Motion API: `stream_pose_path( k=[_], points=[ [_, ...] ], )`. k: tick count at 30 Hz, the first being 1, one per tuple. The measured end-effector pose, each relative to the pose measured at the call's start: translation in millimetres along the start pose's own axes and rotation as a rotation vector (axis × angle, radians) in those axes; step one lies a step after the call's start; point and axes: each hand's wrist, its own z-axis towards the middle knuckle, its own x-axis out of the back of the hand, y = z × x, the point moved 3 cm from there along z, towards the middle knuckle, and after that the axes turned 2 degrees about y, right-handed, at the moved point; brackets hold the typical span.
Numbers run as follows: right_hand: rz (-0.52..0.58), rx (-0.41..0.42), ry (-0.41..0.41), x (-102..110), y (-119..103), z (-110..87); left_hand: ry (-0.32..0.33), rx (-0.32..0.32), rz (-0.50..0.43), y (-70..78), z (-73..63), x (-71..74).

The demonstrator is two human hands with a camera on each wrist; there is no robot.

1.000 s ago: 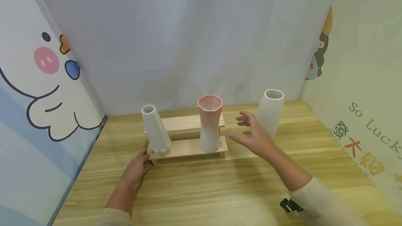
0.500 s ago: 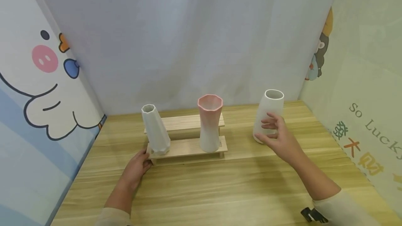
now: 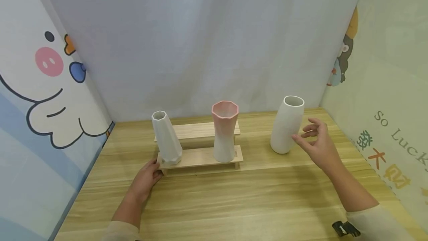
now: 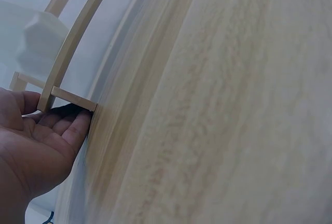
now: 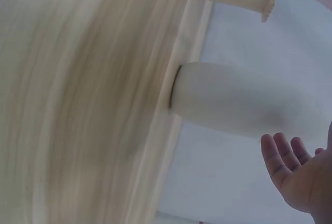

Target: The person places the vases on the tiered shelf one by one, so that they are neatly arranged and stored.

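A two-step wooden shelf (image 3: 197,158) stands on the table. On its lower step are a ribbed white vase (image 3: 166,138) at the left and a pink-to-white vase (image 3: 224,140) at the right. My left hand (image 3: 144,180) grips the shelf's left end; in the left wrist view the thumb lies by the board (image 4: 62,71) and the fingers reach under it. To the right, a smooth white vase (image 3: 287,131) stands upright on the table. Beside it, my right hand (image 3: 320,148) has its fingers spread and loosely bent. The right wrist view shows that hand (image 5: 303,177) around nothing.
The wooden table (image 3: 217,207) reaches back to a pale grey curtain (image 3: 200,47). Printed panels flank it, a cartoon panel (image 3: 50,92) on the left and a greenish one (image 3: 391,84) on the right. A black strap (image 3: 346,230) shows at the right sleeve.
My right hand has moved right, from between the shelf and the smooth white vase, across the vase's front to its right side. My left hand and the vases stay in place.
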Motion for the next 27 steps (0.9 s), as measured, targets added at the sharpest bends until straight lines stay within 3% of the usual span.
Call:
stream_pose_path(
  k=[6,12,27],
  points=[
    [0.048,-0.049,-0.033,-0.5,19.1,9.0,0.000,0.001,-0.001,0.5,-1.0,0.6],
    [0.132,-0.079,-0.125,-9.5,37.8,22.2,-0.007,-0.004,-0.005,3.1,-2.4,-1.1],
    [0.253,-0.064,-0.148,-32.6,37.9,42.8,0.022,0.008,-0.013,0.8,-0.6,-0.5]
  ],
)
